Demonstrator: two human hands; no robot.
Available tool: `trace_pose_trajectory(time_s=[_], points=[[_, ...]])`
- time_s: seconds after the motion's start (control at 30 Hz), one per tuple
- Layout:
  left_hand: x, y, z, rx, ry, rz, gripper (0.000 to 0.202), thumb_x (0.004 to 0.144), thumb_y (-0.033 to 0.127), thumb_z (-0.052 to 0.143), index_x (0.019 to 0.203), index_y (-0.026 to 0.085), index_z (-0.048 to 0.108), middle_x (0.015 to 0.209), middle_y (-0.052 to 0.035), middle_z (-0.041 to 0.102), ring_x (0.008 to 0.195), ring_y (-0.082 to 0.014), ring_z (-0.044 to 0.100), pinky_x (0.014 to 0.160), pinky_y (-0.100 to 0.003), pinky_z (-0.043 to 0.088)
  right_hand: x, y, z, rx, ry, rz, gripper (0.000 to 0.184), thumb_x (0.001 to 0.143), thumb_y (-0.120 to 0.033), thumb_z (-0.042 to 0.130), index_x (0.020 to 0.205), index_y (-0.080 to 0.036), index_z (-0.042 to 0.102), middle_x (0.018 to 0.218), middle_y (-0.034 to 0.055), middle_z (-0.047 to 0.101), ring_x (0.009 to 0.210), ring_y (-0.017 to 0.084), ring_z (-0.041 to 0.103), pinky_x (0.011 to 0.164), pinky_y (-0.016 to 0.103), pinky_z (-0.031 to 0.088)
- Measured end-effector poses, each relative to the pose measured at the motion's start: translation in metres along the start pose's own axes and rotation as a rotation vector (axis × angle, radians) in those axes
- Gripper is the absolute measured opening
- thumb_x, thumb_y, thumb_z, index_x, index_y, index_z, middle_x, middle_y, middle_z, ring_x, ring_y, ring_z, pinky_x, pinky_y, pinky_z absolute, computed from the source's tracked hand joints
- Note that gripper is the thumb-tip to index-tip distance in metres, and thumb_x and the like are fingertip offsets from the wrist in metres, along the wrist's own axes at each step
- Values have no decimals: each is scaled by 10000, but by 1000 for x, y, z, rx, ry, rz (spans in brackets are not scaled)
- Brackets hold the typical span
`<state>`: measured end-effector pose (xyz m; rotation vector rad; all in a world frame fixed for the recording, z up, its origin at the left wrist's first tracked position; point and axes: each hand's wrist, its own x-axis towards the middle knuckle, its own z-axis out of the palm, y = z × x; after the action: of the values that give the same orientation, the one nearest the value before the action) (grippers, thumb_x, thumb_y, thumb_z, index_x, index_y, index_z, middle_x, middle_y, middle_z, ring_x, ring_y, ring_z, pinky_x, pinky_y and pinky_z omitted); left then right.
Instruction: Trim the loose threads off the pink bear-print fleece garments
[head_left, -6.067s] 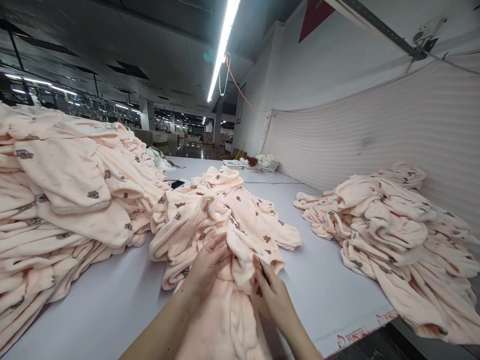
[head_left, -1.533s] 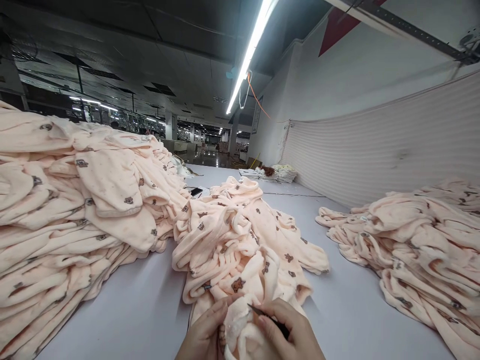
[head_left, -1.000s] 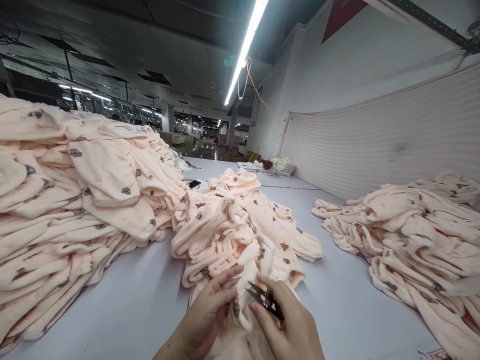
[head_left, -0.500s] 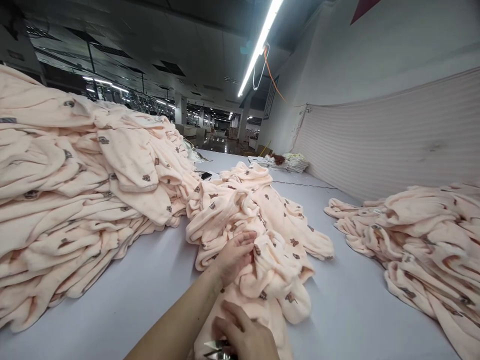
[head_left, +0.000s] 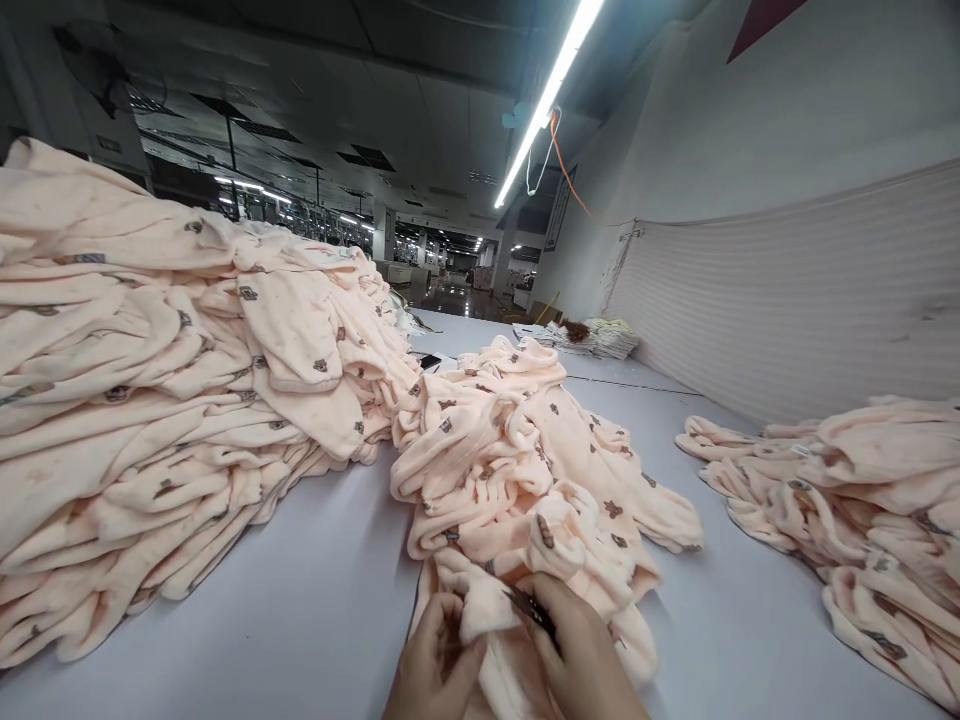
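A peach fleece garment (head_left: 525,480) with small brown bear prints lies crumpled in front of me on the white table (head_left: 315,600). My left hand (head_left: 433,662) is closed, pinching a fold of this garment near the bottom edge of the view. My right hand (head_left: 581,655) is closed too, holding small dark thread snips (head_left: 529,607) against the same fold. The two hands sit close together, with the fabric bunched between them.
A tall stack of the same peach garments (head_left: 150,400) fills the left side. Another heap (head_left: 862,500) lies at the right. A striped fabric wall (head_left: 787,290) runs along the right. Small folded piles (head_left: 600,338) and a dark phone (head_left: 430,361) sit further back.
My left hand has come back from the middle of the garment to its near fold. My right hand with the snips has risen to meet it there. The view has shifted left.
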<state>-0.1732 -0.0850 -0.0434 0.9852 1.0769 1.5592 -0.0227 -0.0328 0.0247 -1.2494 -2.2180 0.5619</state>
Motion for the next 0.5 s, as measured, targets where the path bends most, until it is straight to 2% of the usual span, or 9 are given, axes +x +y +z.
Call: trace_pose_trajectory(time_s=[0.1, 0.2, 0.3, 0.37, 0.5], points=[[7, 4, 11, 174, 73, 141, 83, 727, 175, 569, 725, 219, 498, 710, 19, 468, 661, -150, 493, 628, -226, 409, -6, 4, -3, -242, -27, 65, 255, 730, -66, 471, 867, -221, 621, 898, 38, 702, 812, 229, 659, 641, 275, 439], [7, 10, 11, 436, 115, 366, 174, 671, 66, 486, 699, 232, 445, 704, 23, 436, 662, -157, 465, 650, -243, 389, -11, -2, -12, -260, -45, 48, 239, 730, -74, 473, 848, -236, 603, 935, 25, 676, 813, 199, 667, 622, 243, 458], [3, 12, 8, 617, 149, 563, 213, 691, 30, 438, 722, 239, 407, 724, 17, 426, 679, -166, 465, 668, -260, 381, -16, -13, -20, -167, -32, -39, 239, 776, -159, 532, 974, -272, 603, 1116, 26, 620, 922, 178, 653, 687, 226, 498], [2, 12, 6, 694, 151, 640, 228, 718, 13, 412, 740, 239, 407, 726, 13, 433, 688, -171, 475, 678, -270, 382, -18, -18, -22, -176, -27, -111, 299, 801, -228, 579, 1092, -298, 585, 1189, 25, 603, 957, 182, 648, 726, 231, 507], [2, 9, 2, 802, 177, 746, 246, 736, -5, 409, 768, 238, 436, 749, -8, 499, 729, -188, 501, 722, -295, 379, -21, -14, -17, -482, 30, -254, 322, 828, -237, 600, 1146, -277, 580, 1035, 23, 698, 844, 226, 668, 672, 291, 482]])
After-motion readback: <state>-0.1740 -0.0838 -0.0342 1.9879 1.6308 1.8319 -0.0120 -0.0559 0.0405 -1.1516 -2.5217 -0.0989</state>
